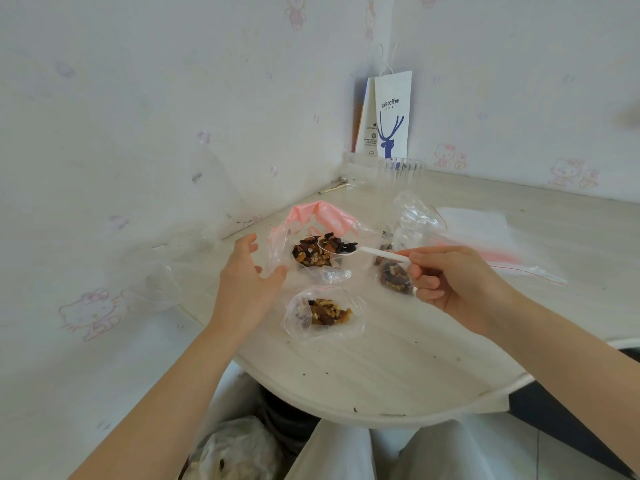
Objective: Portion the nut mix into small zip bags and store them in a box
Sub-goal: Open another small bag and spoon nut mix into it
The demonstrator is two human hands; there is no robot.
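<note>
A person seated at a pale worktop (pixel 398 375) portions nut mix (pixel 310 254) with a white plastic spoon (pixel 367 251). The right hand (pixel 446 278) has its grip clenched round the spoon's handle end, while the left hand (pixel 247 271) hangs loose and spread at 9 o'clock of the big bag (pixel 325 216), thumb tip touching the film, with no pinch visible. The mix lies heaped in that pink-lipped bag, and a further mound rides the spoon's bowl just above it. The spoon's long axis runs from the handle at 4 o'clock to the bowl at 10 o'clock, held roughly level with the bowl up. A part-filled zip bag (pixel 325 313) lies at 6 o'clock of the big bag, its mouth apparently unsealed. A second zip bag (pixel 394 277) sits at 4 o'clock, partly hidden by the right hand's fingers. Empty bags (pixel 485 233) lie flat at 3 o'clock, and a paper bag (pixel 393 116) stands in the corner at 12 o'clock. The mix looks light, loose and quick to spill, so the spoon likely needs to stay level. The bags look thin, limp and slippery, and are probably best taken by the stiffer zip lip, which keeps the mouth open. No storage box can be made out for certain.
</note>
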